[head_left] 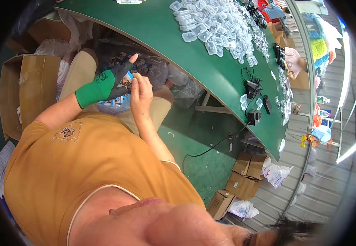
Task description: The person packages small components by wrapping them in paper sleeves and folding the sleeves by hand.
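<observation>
Entry, left to right.

Cardboard box [30, 92]: open, at the far left, beside the person's knee; plastic wrapping lies near it.

Left hand [118, 78]: wears a green and dark fingerless wrap; fingers curl onto a small blue-and-white item [129, 76], thumb raised above it. It grips the item from the left side.

Small blue-and-white item: pinched between both hands, above the lap, below the near edge of the green table [210, 78]. Its exact kind is too small to tell.

Right hand [141, 91]: bare, fingers closed on the same item from the right, touching the left hand's fingertips.

Clear plastic bag [153, 67]: rests on the lap just behind the hands, holding many small dark-and-pale pieces; more blue-and-white pieces [114, 102] lie beneath the left wrist.

Heap of clear plastic cases [215, 28]: on the tabletop, well apart from the hands, spreading rightward.

Black adapter with cable [252, 88]: farther right on the table; another cable drops to the floor.

Cartons [245, 174]: on the floor at lower right, next to a white bag.

Risk, as judged: the item is held only by fingertips over the lap, so a slip would likely drop it into the bag or onto the floor among wrapping, where it would be hard to find. The wrap may dull the left hand's feel. The bag sits loosely on the knees and could slide off if the legs shift.
</observation>
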`<action>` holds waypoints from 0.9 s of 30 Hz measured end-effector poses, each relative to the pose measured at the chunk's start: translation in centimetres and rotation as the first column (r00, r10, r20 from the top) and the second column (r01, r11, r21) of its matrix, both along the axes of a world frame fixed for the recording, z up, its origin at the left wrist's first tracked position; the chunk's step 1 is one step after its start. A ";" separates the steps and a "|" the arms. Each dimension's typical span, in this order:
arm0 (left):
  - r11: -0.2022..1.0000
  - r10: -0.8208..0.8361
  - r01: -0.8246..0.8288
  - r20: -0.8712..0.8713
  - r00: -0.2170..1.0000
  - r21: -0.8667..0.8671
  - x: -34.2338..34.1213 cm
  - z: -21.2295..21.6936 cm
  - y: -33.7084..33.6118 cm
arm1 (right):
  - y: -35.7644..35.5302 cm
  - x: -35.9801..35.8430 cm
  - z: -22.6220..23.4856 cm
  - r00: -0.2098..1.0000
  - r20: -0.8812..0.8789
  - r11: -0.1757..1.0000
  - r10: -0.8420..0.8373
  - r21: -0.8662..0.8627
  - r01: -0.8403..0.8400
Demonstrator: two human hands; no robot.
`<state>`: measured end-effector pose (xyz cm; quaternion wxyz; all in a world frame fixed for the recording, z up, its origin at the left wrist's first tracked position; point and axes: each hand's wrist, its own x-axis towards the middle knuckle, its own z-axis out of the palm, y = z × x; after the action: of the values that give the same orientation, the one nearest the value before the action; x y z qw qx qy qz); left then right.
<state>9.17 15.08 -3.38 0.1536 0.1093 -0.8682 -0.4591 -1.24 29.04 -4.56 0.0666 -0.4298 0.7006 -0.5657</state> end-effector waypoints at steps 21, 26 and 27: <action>0.996 0.076 -0.079 -0.073 0.994 -0.043 -0.4 1.0 -3.6 | 0.3 -5.8 -2.5 0.953 0.302 0.993 0.034 -0.116 0.002; 0.799 0.207 -0.349 -0.321 0.924 -0.489 -1.8 3.9 -10.6 | 0.8 -5.0 -3.6 0.826 0.559 0.993 0.064 -0.122 0.005; 0.672 0.175 -0.434 -0.441 0.880 -0.600 -2.9 4.7 -12.1 | 0.7 -4.6 -3.7 0.802 0.591 0.995 0.084 -0.091 -0.037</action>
<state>6.30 3.03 1.30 0.4090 0.1081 -0.9020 -0.0859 -5.86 29.76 -8.23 0.2844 -0.2554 0.6087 -0.6952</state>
